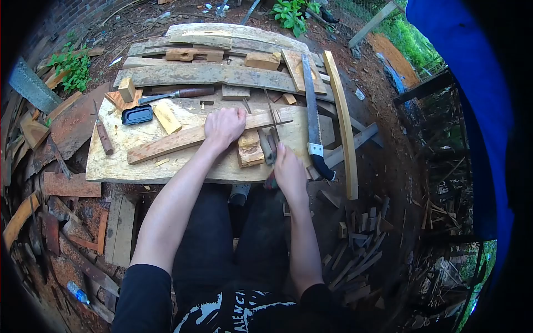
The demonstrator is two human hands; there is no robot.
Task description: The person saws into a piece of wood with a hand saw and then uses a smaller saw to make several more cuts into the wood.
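Note:
My left hand is closed over a long wooden strip, pressing it down on the thick pale slab. A wooden block sits just below the strip. In my right hand is a saw with a thin, dark blade, upright across the strip near its right end. Motion blurs the saw, and my fingers hide part of its handle. Right of it lies a large handsaw with a black handle, teeth along its edge.
A chisel with a dark wooden handle, a black tray and small blocks lie around the slab. An awl-like tool rests at left. A long batten juts past the right edge. Scrap wood covers the ground.

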